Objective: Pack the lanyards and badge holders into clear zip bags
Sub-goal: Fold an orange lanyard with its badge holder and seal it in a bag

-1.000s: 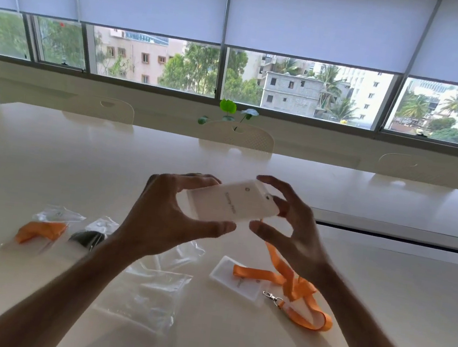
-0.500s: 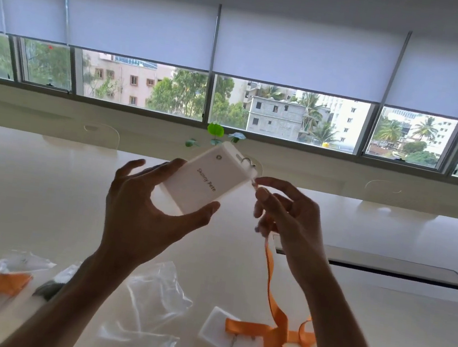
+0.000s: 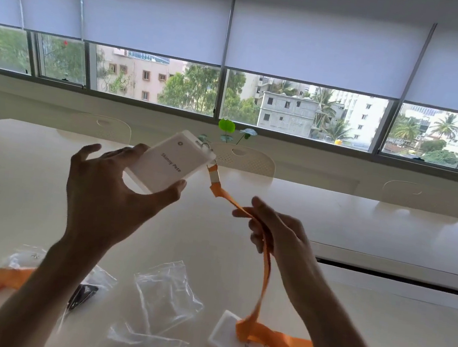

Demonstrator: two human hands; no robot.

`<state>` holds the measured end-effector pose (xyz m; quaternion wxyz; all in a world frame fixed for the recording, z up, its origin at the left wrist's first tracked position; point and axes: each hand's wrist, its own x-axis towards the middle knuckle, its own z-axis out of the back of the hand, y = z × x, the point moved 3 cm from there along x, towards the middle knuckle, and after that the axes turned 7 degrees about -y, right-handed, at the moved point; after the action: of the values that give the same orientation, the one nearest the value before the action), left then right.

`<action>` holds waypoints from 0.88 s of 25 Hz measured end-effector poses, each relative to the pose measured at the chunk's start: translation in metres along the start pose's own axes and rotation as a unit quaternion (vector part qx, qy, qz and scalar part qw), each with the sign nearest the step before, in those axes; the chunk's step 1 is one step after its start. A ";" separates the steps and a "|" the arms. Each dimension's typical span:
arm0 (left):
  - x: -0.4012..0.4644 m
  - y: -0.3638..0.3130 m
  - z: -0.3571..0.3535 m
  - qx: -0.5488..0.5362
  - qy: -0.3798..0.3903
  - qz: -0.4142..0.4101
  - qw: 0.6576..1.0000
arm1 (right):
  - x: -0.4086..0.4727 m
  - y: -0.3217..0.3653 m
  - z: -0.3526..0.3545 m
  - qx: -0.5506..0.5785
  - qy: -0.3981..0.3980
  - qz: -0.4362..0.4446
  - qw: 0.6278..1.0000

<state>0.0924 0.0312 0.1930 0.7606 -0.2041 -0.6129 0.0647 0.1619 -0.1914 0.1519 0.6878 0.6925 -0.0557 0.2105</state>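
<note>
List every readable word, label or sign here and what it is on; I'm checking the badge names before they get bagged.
"Skinny Pete": on the white badge holder held up in the left hand.
Small round logo above that name: too small to read.
Print on the second badge holder lying on the table: too blurred to read.

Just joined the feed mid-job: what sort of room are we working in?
Probably an office meeting room: a long pale table, white perforated-back chairs along its far side, and a wide window strip with half-lowered white roller blinds overlooking city buildings.
</note>
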 end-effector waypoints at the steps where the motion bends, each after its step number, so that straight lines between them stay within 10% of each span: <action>1: 0.000 -0.001 0.000 0.000 0.000 0.000 1.000 | 0.002 0.000 0.004 0.011 0.004 -0.036 0.999; 4: -0.001 0.001 -0.001 0.000 0.020 0.009 1.000 | 0.004 0.008 0.022 -0.085 -0.058 0.027 0.994; 8: -0.001 0.003 -0.002 0.001 0.048 0.010 0.999 | -0.008 0.032 0.041 -0.482 -0.178 0.356 0.781; 13: -0.002 0.001 0.001 0.013 0.035 0.031 0.999 | -0.029 0.020 0.007 -0.605 -0.086 0.373 0.698; 22: 0.005 -0.010 0.009 -0.122 0.130 0.055 0.982 | -0.009 0.001 0.004 -0.355 -0.025 0.150 0.922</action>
<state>0.0837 0.0260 0.2027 0.7986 -0.3359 -0.4994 0.0041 0.1539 -0.1971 0.1495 0.8472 0.3915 -0.2469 0.2607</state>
